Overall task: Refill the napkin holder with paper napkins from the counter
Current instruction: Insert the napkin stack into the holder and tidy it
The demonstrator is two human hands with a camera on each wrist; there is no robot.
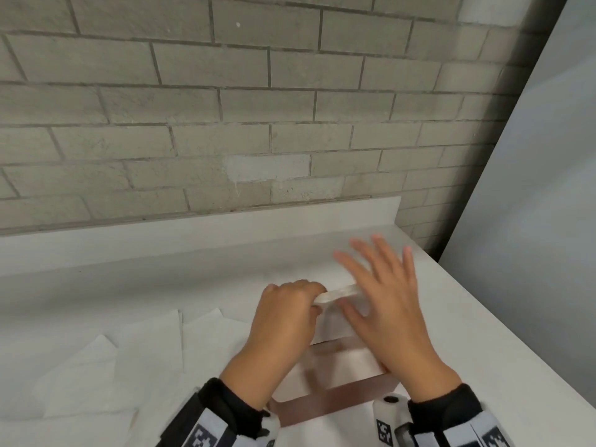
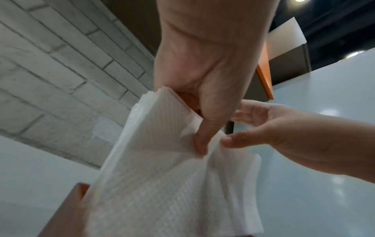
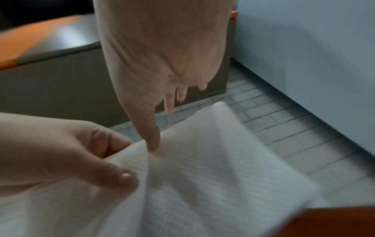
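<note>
A stack of white paper napkins (image 1: pixel 335 321) stands upright in the brown napkin holder (image 1: pixel 325 406) near the counter's front edge. My left hand (image 1: pixel 306 300) grips the stack's top edge (image 1: pixel 338 291), thumb on the near face and fingers curled over the far side. In the left wrist view the thumb presses into the napkins (image 2: pixel 162 176) above the holder's wall (image 2: pixel 67 208). My right hand (image 1: pixel 371 285) is spread flat beside the stack, fingers straight. Its thumb touches the napkins (image 3: pixel 202 176) in the right wrist view, next to the left hand (image 3: pixel 61 152).
Several loose napkins (image 1: pixel 129 353) lie spread on the white counter (image 1: pixel 451 317) to the left of the holder. A low white backsplash (image 1: pixel 193 233) and a grey brick wall (image 1: pixel 225 108) close the back. A pale panel (image 1: pixel 532 188) stands at the right.
</note>
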